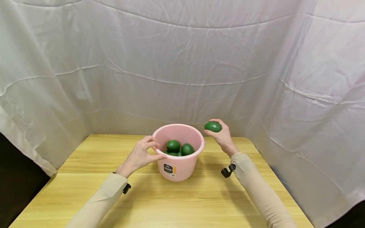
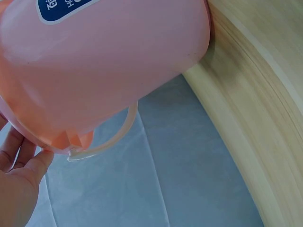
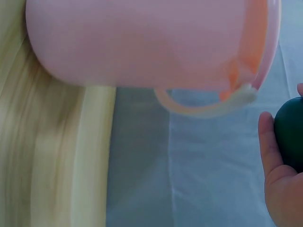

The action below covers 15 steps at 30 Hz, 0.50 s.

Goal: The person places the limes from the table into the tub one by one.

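A pink bucket (image 1: 176, 169) stands upright on the wooden table, with several dark green avocados (image 1: 187, 149) inside. My left hand (image 1: 139, 155) grips the bucket's rim at the near left, fingers at the left edge and thumb along the front. In the left wrist view, that hand (image 2: 21, 175) shows at the rim near the handle's pivot. To the right of the bucket, a little above rim height, my right hand (image 1: 223, 136) holds another avocado (image 1: 213, 127) between thumb and fingers. The right wrist view shows this avocado (image 3: 291, 135) only in part.
A pale handle (image 2: 116, 139) hangs at the bucket's far side. The front of the bucket carries a dark label (image 1: 169, 170). Grey-white cloth (image 1: 182, 57) surrounds the wooden table (image 1: 171, 205) at the back and sides.
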Each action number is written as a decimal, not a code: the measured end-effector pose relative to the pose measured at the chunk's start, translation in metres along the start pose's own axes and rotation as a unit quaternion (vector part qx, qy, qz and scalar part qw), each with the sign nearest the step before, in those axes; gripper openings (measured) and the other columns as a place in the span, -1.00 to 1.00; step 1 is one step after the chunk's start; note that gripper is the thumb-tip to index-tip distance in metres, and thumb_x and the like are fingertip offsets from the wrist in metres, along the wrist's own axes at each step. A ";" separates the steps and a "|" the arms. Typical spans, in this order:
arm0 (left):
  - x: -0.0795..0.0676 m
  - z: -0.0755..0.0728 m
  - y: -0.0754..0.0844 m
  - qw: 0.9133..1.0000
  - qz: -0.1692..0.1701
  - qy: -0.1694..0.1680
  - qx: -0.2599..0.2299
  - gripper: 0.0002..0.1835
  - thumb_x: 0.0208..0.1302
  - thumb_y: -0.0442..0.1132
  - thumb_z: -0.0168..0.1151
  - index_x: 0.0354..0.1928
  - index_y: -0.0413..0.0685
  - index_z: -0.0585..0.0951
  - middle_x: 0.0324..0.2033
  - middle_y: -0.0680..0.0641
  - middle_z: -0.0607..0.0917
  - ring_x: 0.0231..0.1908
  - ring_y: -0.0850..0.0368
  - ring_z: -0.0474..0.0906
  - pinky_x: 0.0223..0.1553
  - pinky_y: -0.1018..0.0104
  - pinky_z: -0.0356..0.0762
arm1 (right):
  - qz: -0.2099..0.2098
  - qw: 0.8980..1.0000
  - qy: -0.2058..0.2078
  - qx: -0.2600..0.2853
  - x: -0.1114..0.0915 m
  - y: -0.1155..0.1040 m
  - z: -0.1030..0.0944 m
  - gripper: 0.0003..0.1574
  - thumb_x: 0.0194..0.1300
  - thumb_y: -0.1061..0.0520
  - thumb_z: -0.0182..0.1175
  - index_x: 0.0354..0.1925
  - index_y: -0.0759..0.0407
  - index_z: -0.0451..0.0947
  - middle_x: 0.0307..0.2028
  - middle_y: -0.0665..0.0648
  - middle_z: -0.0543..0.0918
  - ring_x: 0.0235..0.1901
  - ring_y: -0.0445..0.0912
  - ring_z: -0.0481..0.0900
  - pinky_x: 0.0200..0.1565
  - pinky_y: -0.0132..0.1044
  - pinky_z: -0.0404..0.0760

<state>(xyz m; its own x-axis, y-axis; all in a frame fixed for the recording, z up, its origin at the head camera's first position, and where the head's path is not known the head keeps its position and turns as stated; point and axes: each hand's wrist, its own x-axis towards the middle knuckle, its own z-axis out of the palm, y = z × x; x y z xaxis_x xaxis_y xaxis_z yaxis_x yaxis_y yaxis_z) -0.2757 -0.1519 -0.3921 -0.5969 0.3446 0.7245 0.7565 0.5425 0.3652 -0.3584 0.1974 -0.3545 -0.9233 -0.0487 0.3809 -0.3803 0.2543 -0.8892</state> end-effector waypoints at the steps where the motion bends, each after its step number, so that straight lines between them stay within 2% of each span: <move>1: 0.000 0.000 0.000 1.000 -0.001 -0.001 0.000 -0.58 -0.19 0.04 0.63 -0.30 -0.02 0.73 -0.21 0.08 0.61 -0.09 0.13 0.55 0.01 0.10 0.60 | 0.000 1.000 -0.004 -0.004 -0.001 -0.003 0.002 -0.33 0.06 0.22 0.46 0.15 0.09 0.46 0.08 0.24 0.53 -0.08 0.05 0.53 -0.11 -0.19 0.61; 7: 0.000 0.000 0.001 1.000 -0.008 -0.006 0.002 -0.56 -0.19 0.04 0.63 -0.29 -0.04 0.73 -0.20 0.06 0.62 -0.09 0.12 0.55 0.02 0.09 0.60 | 0.001 1.000 -0.023 -0.018 -0.006 -0.019 0.012 -0.32 0.04 0.21 0.46 0.14 0.09 0.46 0.04 0.25 0.54 -0.12 0.06 0.55 -0.17 -0.19 0.63; 13: 0.001 -0.001 0.002 1.000 -0.009 -0.006 0.000 -0.55 -0.20 0.03 0.64 -0.30 -0.07 0.73 -0.21 0.06 0.61 -0.11 0.13 0.55 0.00 0.11 0.60 | -0.017 0.998 -0.060 -0.033 -0.009 -0.029 0.026 -0.34 0.03 0.23 0.47 0.11 0.07 0.49 0.03 0.24 0.56 -0.10 0.08 0.57 -0.16 -0.16 0.66; 15: 0.001 -0.001 0.002 1.000 -0.006 -0.007 0.002 -0.57 -0.18 0.04 0.63 -0.29 -0.05 0.73 -0.22 0.06 0.61 -0.12 0.14 0.54 -0.01 0.12 0.60 | -0.026 0.996 -0.073 -0.054 -0.010 -0.031 0.031 -0.35 0.01 0.22 0.48 0.10 0.05 0.50 0.03 0.21 0.57 -0.09 0.09 0.59 -0.16 -0.14 0.67</move>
<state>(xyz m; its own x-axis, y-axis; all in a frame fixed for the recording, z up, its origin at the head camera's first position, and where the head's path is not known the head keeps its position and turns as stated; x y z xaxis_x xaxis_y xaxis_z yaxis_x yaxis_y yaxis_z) -0.2747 -0.1515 -0.3905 -0.6104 0.3482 0.7115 0.7477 0.5498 0.3724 -0.3395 0.1598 -0.3388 -0.9036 -0.2020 0.3778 -0.4269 0.3501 -0.8338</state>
